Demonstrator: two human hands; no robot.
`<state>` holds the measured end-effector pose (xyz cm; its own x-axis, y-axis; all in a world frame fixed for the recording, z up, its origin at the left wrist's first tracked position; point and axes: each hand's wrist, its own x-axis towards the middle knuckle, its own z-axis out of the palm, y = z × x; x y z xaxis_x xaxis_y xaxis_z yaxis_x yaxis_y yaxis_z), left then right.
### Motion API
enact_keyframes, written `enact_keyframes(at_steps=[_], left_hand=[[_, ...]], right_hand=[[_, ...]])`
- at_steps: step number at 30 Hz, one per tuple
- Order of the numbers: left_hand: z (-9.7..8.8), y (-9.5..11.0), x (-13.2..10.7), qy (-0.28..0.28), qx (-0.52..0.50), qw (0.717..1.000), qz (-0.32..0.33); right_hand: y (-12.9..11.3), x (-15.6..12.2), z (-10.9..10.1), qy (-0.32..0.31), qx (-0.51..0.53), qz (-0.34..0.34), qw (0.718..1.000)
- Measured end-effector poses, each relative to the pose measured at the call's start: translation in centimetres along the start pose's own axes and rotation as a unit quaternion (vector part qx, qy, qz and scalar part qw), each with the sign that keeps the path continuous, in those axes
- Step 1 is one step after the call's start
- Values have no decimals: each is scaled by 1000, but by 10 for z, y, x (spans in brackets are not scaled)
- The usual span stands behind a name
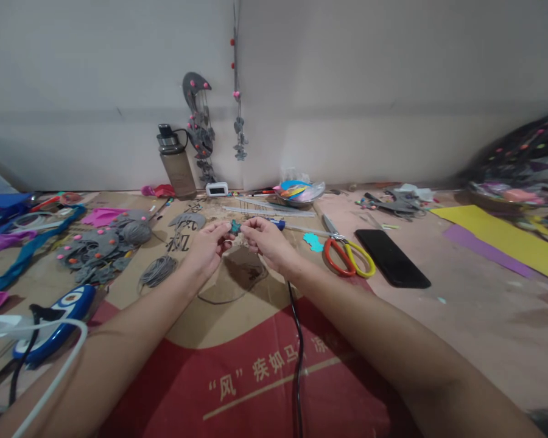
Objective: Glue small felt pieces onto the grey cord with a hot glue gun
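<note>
Over the cardboard, a small dark teal cut-out piece (235, 227) is pinched between my two hands. Its exact shape is too small to make out. My left hand (214, 244) grips its left side with thumb and fingers. On its other side, the fingertips of my right hand (265, 241) are closed on it. A thin grey cord (228, 301) curves across the cardboard beneath my hands. To the left lies a coil of grey cord (159, 271). Right of my right hand lie a bright turquoise cut-out (313, 242) and scissors (349, 255) with red and yellow handles.
A black phone (393, 258) lies right of the scissors. A bottle (178, 164) stands by the wall near a small white device (217, 189). Grey felt pieces with pink beads (105, 246) are heaped at left. A black cable (296, 347) crosses the red-printed cardboard (173, 389).
</note>
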<state>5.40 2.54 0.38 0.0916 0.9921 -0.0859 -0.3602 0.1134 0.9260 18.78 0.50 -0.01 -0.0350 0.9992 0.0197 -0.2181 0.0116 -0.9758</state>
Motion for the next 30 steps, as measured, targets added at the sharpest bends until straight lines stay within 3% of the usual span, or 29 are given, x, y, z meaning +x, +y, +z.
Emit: enact_keyframes(at_steps=[3,6,8,11,14,17,20,22,25,30], left_hand=[[-6,2,7,21,-4,999,29],[-12,3,13,38,-17,998,45],[-16,5,16,48,-29,997,49],[-19,6,18,52,-45,996,58],[-22,7,21,49,-49,995,69],[-27,6,25,58,-18,993,103],[-32,6,30,68,50,983,162],[-34,7,31,74,70,979,178],[-35,10,31,85,21,987,136],[-36,13,33,105,-64,991,59]], right_hand=[[3,-1,0,-16,-59,-8,998],[2,-1,-5,-58,-199,-63,976],[-4,0,-13,-56,-330,-133,933],[-14,6,-32,24,-486,-191,852],[-18,12,-52,101,-590,-129,790],[-8,16,-62,91,-654,-27,750],[8,19,-64,90,-650,4,755],[15,21,-66,108,-616,16,780],[18,27,-69,119,-536,31,835],[11,30,-59,121,-438,-1,891]])
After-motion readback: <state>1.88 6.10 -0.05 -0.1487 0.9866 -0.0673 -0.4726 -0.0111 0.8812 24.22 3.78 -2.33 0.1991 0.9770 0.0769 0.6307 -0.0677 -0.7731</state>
